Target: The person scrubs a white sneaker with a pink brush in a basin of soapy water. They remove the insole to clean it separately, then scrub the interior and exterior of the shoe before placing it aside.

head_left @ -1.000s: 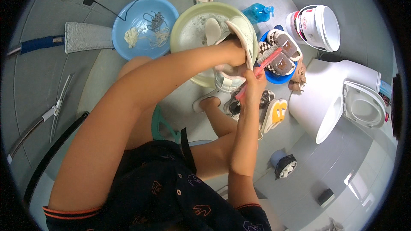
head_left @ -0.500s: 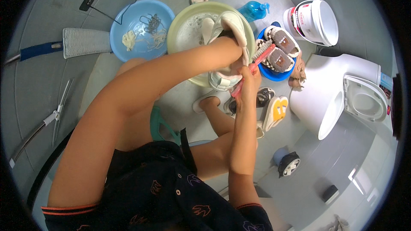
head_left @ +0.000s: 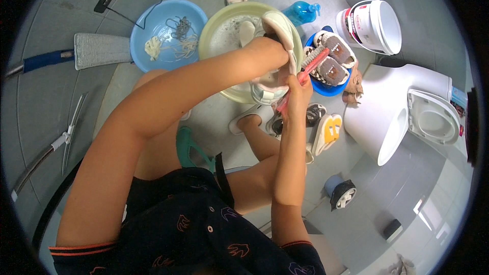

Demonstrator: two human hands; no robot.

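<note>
Over the right rim of the pale yellow basin (head_left: 208, 23) is a white sneaker (head_left: 281, 24), tilted on its side. My left hand (head_left: 271, 51) is closed in the shoe's opening, its fingers partly hidden by the shoe. In my right hand (head_left: 299, 90) is a pink scrub brush (head_left: 319, 59), gripped by its handle just right of the shoe. The pale bristles face up and left, away from the shoe's surface. Foamy water (head_left: 229, 33) fills the basin, and a pale, flat, rounded piece (head_left: 247, 31) shows in it.
A light blue basin (head_left: 140, 53) with laces stands left, beside a flat mop head (head_left: 102, 51). To the right are a blue bottle (head_left: 301, 13), a blue tub (head_left: 328, 90) of slippers, a white bucket (head_left: 389, 26) and a toilet (head_left: 374, 112). Yellow-and-white slippers (head_left: 328, 133) lie nearer me.
My left hand has pulled back slightly, so more of its back shows outside the shoe. The brush has shifted a little up and right, and the shoe has turned slightly.
</note>
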